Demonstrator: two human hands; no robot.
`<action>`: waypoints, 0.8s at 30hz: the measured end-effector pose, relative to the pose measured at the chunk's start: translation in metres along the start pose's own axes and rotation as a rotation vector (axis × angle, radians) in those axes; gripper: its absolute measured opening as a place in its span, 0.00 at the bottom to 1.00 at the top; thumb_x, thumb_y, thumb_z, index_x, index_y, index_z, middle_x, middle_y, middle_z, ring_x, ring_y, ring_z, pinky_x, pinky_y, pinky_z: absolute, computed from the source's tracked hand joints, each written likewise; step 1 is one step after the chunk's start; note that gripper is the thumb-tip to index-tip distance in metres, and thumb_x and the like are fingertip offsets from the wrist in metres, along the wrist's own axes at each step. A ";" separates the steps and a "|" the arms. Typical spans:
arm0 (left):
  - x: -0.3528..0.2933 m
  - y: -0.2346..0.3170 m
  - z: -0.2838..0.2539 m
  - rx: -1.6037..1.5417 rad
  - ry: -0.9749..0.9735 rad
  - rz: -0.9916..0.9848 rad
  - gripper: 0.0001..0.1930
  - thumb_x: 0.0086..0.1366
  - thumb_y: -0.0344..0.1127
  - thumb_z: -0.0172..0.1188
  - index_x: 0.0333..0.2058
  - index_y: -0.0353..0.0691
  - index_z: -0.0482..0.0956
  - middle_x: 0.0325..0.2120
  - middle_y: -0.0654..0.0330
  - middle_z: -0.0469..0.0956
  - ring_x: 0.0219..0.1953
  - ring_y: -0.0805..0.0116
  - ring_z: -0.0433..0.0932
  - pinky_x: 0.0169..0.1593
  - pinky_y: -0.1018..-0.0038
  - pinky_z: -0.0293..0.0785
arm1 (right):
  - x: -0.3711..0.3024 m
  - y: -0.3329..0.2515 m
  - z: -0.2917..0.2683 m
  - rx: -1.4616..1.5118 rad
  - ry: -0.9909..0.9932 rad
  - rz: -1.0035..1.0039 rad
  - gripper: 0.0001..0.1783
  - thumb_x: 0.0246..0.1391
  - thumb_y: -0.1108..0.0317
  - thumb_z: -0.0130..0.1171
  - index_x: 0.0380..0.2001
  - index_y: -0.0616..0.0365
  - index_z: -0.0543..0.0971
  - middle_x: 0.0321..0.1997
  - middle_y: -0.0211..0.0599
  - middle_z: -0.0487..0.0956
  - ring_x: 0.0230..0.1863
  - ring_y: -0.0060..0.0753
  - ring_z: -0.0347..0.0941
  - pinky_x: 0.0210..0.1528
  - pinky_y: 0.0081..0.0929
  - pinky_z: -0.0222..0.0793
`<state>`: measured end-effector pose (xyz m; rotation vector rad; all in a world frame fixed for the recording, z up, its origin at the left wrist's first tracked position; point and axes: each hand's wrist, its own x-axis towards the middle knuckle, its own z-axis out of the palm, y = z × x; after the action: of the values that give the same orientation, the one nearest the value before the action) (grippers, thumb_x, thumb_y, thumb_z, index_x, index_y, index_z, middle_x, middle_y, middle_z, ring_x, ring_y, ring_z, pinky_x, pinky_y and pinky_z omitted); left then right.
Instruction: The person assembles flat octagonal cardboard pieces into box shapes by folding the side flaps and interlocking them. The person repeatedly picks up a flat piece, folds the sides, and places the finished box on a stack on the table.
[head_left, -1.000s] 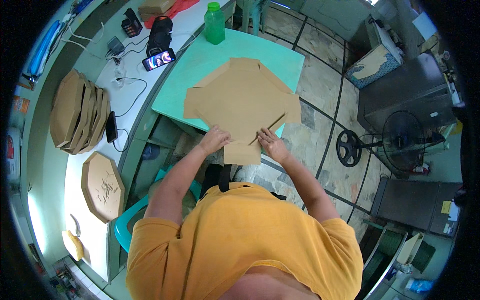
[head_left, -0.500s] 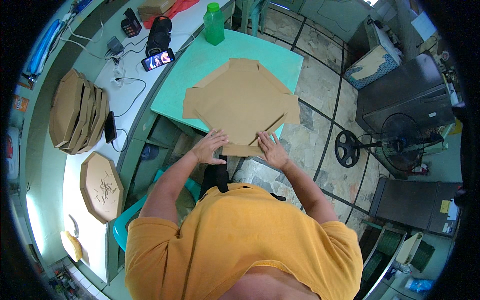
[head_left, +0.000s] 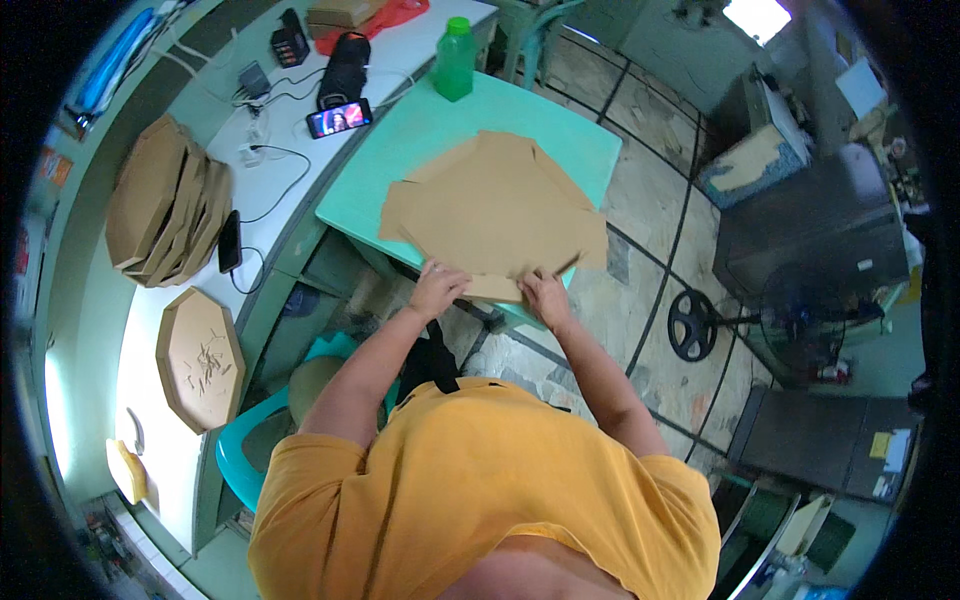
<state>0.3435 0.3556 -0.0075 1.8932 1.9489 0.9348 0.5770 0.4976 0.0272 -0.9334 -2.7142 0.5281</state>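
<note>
A flat brown cardboard box blank (head_left: 500, 210), many-sided with creased edge flaps, lies on the green table (head_left: 345, 205), its near edge toward me. My left hand (head_left: 440, 290) grips the left end of the near flap (head_left: 495, 288), fingers curled over the cardboard. At the flap's right end, my right hand (head_left: 545, 298) is closed on the same edge beside a folded corner. The flap stands tilted up between both hands. My fingertips are partly hidden behind it.
A green bottle (head_left: 454, 62) stands on the table's far corner. On the white counter at left are a lit phone (head_left: 339, 118), a dark phone (head_left: 230, 242), stacked octagonal boxes (head_left: 150, 200) and an octagonal tray (head_left: 200, 400) holding small brown pieces. A teal chair (head_left: 240, 455) is beside me.
Both hands have gone from lying spread on the cardboard to closing on its near flap, which is now tilted up. The view has shifted slightly.
</note>
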 end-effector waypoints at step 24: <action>-0.026 0.043 -0.010 -1.194 0.007 -1.292 0.22 0.66 0.47 0.52 0.46 0.30 0.71 0.41 0.43 0.76 0.36 0.50 0.80 0.37 0.60 0.81 | 0.005 -0.072 0.020 -0.192 -0.040 -0.460 0.12 0.36 0.67 0.62 0.29 0.53 0.78 0.31 0.34 0.76 0.38 0.38 0.73 0.43 0.36 0.62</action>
<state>0.3742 0.3249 0.0197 -0.0812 1.4557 1.1176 0.5272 0.4434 0.0386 -0.3101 -2.9171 0.1985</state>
